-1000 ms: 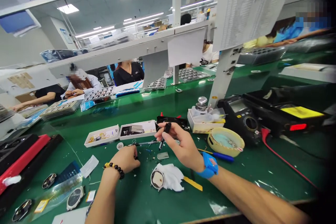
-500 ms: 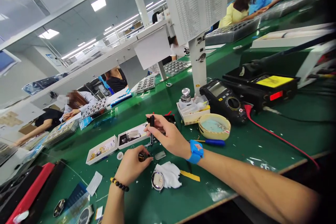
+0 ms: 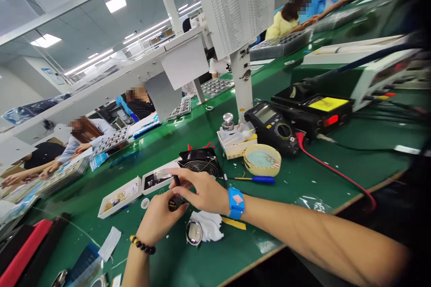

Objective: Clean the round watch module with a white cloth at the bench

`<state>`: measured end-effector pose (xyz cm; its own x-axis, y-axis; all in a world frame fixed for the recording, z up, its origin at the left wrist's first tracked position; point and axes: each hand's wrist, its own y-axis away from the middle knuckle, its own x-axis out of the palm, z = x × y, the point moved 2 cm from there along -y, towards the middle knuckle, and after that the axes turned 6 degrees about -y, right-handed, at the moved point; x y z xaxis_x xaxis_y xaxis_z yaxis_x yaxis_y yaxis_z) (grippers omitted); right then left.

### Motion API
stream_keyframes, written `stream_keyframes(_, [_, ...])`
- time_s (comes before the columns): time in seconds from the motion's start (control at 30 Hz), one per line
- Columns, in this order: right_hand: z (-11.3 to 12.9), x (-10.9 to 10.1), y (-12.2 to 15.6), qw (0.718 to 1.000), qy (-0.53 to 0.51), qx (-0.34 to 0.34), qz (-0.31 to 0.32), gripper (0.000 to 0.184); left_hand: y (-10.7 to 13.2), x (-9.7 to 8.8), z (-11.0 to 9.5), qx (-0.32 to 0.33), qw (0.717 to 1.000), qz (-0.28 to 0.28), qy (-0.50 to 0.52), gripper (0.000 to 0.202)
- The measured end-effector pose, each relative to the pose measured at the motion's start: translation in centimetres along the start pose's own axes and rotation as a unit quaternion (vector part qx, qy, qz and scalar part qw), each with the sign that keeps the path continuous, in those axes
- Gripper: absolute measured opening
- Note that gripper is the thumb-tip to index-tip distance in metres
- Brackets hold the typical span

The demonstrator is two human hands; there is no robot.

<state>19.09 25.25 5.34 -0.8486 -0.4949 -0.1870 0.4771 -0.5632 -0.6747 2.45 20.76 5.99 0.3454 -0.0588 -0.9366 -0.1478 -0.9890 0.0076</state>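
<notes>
My left hand (image 3: pixel 160 217) is closed around a small dark round part (image 3: pixel 174 203), held just above the green bench (image 3: pixel 303 179). My right hand (image 3: pixel 198 190), with a blue wrist strap, pinches a slim black tool (image 3: pixel 176 182) whose tip points down onto that part. The two hands meet in front of a small black fan (image 3: pixel 201 162). Below them a round watch case (image 3: pixel 193 232) lies on a white cloth (image 3: pixel 210 224).
Two white parts trays (image 3: pixel 121 195) lie to the left. A jar in a white box (image 3: pixel 232 136), a yellow dish (image 3: pixel 261 159), a blue screwdriver (image 3: pixel 257 179), a multimeter (image 3: pixel 274 128) with a red lead and a black instrument (image 3: pixel 316 110) stand right. Other people sit across the bench.
My view has swung left and tilted. My hands have come together: the right hand lowered the black tool onto the part that the left hand raised. The fan is now uncovered.
</notes>
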Motion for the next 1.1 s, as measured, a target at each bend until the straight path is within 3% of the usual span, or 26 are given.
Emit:
stream_keyframes(0.23, [0.0, 1.1, 0.7, 0.983, 0.154, 0.012, 0.099, 0.040, 0.4, 0.6, 1.3, 0.001, 0.992, 0.122, 0.024, 0.025])
stream_keyframes(0.37, [-0.1, 1.4, 0.9, 0.972, 0.201, 0.006, 0.118, 0.036, 0.4, 0.8, 1.4, -0.015, 0.985, 0.170, 0.024, 0.025])
stream_keyframes(0.67, [-0.3, 2.2, 1.1, 0.964, 0.239, 0.012, 0.114, 0.034, 0.3, 1.3, 3.1, 0.004, 0.985, 0.168, 0.027, 0.029])
stream_keyframes(0.87, [0.1, 2.2, 1.1, 0.958, 0.261, 0.014, 0.121, 0.035, 0.3, 1.2, 2.9, -0.009, 0.989, 0.143, 0.035, 0.024])
stream_keyframes(1.1, [0.4, 2.8, 1.3, 0.950, 0.287, 0.015, 0.122, 0.036, 0.2, 0.8, 2.1, -0.047, 0.984, 0.160, 0.060, 0.019])
